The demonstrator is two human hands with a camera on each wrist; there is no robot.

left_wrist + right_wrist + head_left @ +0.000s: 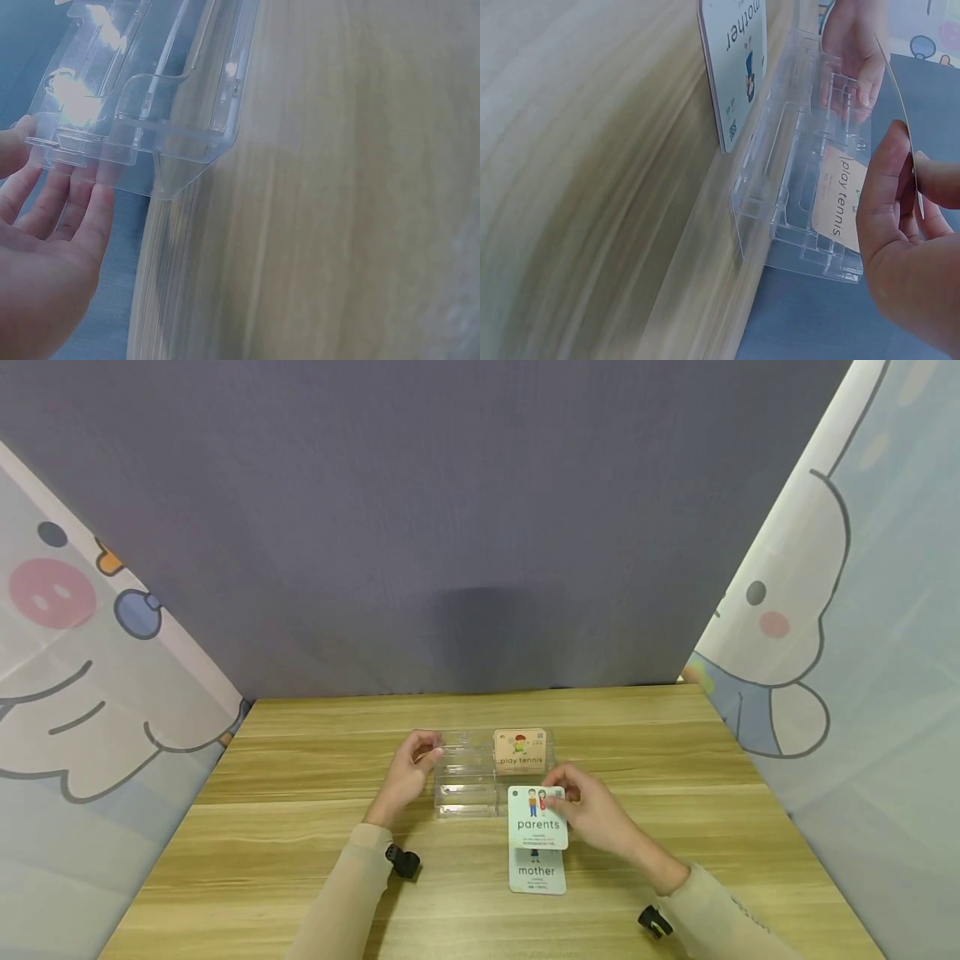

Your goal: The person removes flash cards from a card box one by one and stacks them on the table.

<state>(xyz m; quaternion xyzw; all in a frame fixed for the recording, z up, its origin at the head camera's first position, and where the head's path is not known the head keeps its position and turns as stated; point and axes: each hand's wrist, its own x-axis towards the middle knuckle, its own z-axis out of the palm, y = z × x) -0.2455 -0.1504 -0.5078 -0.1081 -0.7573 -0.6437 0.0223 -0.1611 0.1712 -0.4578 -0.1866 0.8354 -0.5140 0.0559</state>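
Observation:
A clear plastic tiered card holder (467, 793) stands on the table, with an orange "play tennis" card (521, 752) in its upper right slot. My left hand (411, 770) grips the holder's left side, thumb on the front and fingers behind, as the left wrist view shows. Between thumb and fingers my right hand (592, 810) pinches a pale "parents" card (537, 831), seen edge-on in the right wrist view. That card is raised in front of the holder's lower right. Beneath it, a "mother" card (537, 881) lies on the table, its top overlapped in the head view.
The wooden table (315, 735) reaches back to a dark grey cloth wall (465, 527). Light curtains with cartoon animals hang at the left (60, 693) and right (885, 610). Black wrist straps (403, 862) show at both sleeves.

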